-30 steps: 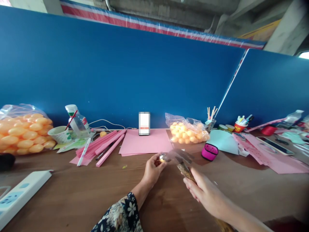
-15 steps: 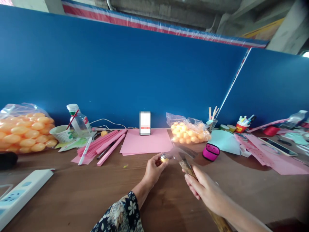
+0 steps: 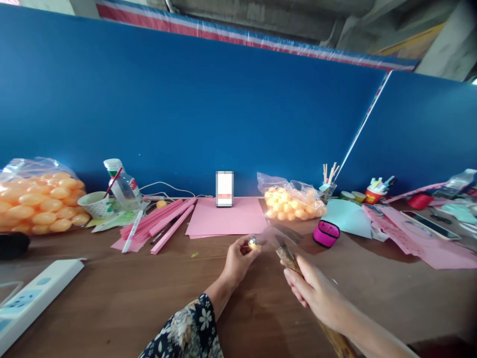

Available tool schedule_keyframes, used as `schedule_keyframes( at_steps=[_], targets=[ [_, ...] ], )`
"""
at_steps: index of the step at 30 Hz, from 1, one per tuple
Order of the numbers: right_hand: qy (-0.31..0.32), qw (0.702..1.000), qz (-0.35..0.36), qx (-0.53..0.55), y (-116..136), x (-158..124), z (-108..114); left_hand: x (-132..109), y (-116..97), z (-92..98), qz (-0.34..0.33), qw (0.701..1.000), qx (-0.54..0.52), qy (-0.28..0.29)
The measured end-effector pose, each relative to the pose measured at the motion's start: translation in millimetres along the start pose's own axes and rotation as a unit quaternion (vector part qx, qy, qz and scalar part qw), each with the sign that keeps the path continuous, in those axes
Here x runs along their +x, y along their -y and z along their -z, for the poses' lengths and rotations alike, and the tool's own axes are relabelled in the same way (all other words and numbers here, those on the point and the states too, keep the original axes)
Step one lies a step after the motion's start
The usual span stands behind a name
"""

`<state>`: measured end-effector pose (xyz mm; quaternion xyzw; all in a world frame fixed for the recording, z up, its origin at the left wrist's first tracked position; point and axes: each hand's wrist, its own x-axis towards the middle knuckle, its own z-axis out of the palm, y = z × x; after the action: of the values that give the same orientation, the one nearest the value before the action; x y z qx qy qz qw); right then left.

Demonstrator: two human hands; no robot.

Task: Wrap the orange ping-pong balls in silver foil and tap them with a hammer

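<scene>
Fingers of the left hand (image 3: 237, 258) narrowed in a pinch on a small round ball, shiny silver above and yellow below (image 3: 254, 243); ball held just above or on the brown wood-grain table (image 3: 156, 303), contact not clear. Right hand (image 3: 309, 286) wrapped around the mottled brown wooden handle (image 3: 288, 259) of a tool; its grey head (image 3: 279, 234) is blurred and lies close to the ball, touching or apart cannot be told. Handle's lower end emerges below the right forearm.

Beyond the left hand: flat pink paper sheets (image 3: 223, 221), with an upright phone-like device with a white screen (image 3: 224, 189) at their far edge. Clear plastic bag of pale orange balls (image 3: 292, 203) to the right of the sheets; magenta, black-edged open fabric item (image 3: 326, 233) nearer, to the right of the tool head. Long pink paper strips (image 3: 167, 219) left of the sheets.
</scene>
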<state>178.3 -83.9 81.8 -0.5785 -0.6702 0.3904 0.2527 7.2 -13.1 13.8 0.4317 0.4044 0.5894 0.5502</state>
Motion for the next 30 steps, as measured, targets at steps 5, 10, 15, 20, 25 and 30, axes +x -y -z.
schedule_keyframes(
  at_steps=[5,10,15,20,25,30],
  targets=[
    [0.004,1.000,0.001,0.024,0.2,-1.4,0.5,0.7,3.0,2.0,-0.005,1.000,0.013,-0.016],
    [-0.002,1.000,0.006,0.026,-0.5,-2.5,-1.0,1.8,6.5,4.1,-0.020,1.000,0.007,-0.001],
    [0.012,1.000,0.000,0.010,-1.3,-0.9,-1.0,0.4,3.9,3.6,-0.009,1.000,0.021,-0.009],
    [-0.009,1.000,-0.002,0.019,3.7,-1.2,1.0,0.7,5.9,4.0,-0.023,0.999,0.027,0.002],
    [0.019,1.000,0.000,0.001,5.1,-1.3,1.1,1.8,8.4,4.3,-0.016,1.000,0.001,0.019],
    [-0.006,1.000,0.000,0.026,-1.0,-2.1,1.3,2.1,8.3,5.6,-0.017,1.000,0.019,0.013]
  ],
)
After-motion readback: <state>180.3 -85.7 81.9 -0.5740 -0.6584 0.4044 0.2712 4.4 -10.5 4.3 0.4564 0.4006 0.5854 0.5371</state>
